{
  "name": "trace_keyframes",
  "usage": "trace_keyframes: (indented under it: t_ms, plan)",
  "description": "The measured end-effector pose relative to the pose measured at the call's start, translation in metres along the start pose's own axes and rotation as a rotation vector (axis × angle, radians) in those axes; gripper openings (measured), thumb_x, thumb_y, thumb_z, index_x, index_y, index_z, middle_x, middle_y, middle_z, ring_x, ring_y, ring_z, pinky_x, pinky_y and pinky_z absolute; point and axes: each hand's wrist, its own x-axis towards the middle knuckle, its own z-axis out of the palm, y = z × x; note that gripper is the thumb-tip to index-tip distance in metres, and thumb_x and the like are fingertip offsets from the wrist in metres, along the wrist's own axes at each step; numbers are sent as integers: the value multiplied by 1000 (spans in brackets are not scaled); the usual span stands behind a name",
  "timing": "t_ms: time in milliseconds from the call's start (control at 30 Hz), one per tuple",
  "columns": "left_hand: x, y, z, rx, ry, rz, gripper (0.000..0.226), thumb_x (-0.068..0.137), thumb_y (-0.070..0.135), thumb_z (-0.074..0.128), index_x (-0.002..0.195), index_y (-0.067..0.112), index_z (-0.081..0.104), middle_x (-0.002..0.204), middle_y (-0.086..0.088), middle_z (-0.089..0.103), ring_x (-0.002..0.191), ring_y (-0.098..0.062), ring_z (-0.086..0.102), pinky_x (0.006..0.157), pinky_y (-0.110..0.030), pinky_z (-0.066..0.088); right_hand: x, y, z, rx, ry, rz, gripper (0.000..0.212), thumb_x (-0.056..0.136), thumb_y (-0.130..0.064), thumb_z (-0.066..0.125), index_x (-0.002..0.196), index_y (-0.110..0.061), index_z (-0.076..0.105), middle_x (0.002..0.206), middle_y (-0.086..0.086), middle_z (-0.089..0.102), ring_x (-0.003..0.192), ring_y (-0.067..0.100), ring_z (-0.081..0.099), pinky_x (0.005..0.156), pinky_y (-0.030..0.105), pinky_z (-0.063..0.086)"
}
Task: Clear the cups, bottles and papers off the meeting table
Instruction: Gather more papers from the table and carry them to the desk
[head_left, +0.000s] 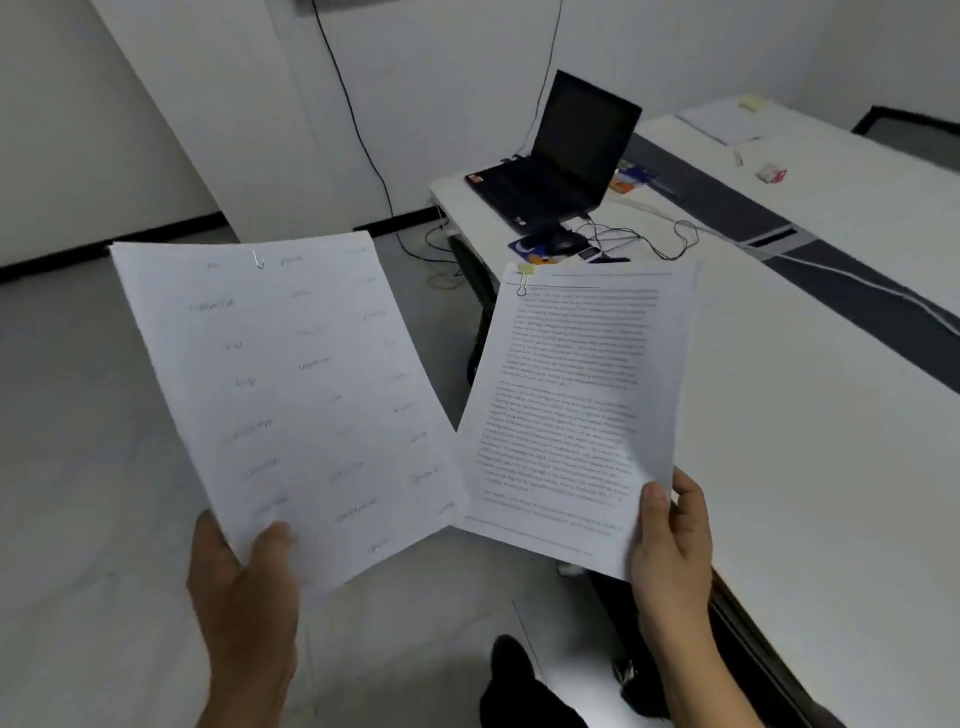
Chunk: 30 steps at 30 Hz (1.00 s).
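Pinching the paper-clipped word sheet by its bottom corner in the left grip, thumb on top. Holding the binder-clipped printed pages by the lower right corner in the right grip. Up in the air with both, edges meeting between the grips. Just right of the right grip, the bench; far beyond, an open laptop.

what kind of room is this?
Probably an office meeting room: long white table with a dark cable channel, an open laptop wired up at its end, clipped sheets in the left hand, clipped text pages in the right hand.
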Motion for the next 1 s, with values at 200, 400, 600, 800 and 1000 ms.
trace_keyframes:
  t_ms: [200,400,600,800,1000]
  plan:
    - [162,39,38,-41,87,15,45,82,-2,62,88,43,63,93,13,65,85,-22,61,70,-32,57,103,-76,169,17,-149,-63,20,104,-32,43,114,-48,53,117,-8,66,112,12,62,95,38,50]
    - [321,14,92,-101,127,-59,42,92,0,59,95,42,62,104,-3,65,88,-26,61,70,-37,55,192,-85,325,-47,-207,-119,17,102,-34,46,114,-43,56,117,-7,67,112,14,62,96,43,50]
    - [514,19,174,-125,48,-67,39,93,-2,53,120,25,61,111,4,66,101,-21,63,92,-44,52,281,-108,496,-56,-139,-109,20,104,-28,46,110,-43,57,118,-2,66,112,16,62,91,35,49]
    - [685,77,271,-87,-150,-53,40,94,-4,50,112,30,61,106,15,68,95,-6,64,83,-32,50,362,-159,614,-6,-14,-61,25,104,-29,45,101,-51,58,110,-5,67,101,14,64,83,35,50]
    - [817,81,404,-8,-285,-56,48,93,-6,49,95,41,60,99,18,66,87,3,62,71,-23,46,469,-143,716,47,141,34,18,104,-33,46,111,-44,58,106,-6,69,100,15,65,85,42,54]
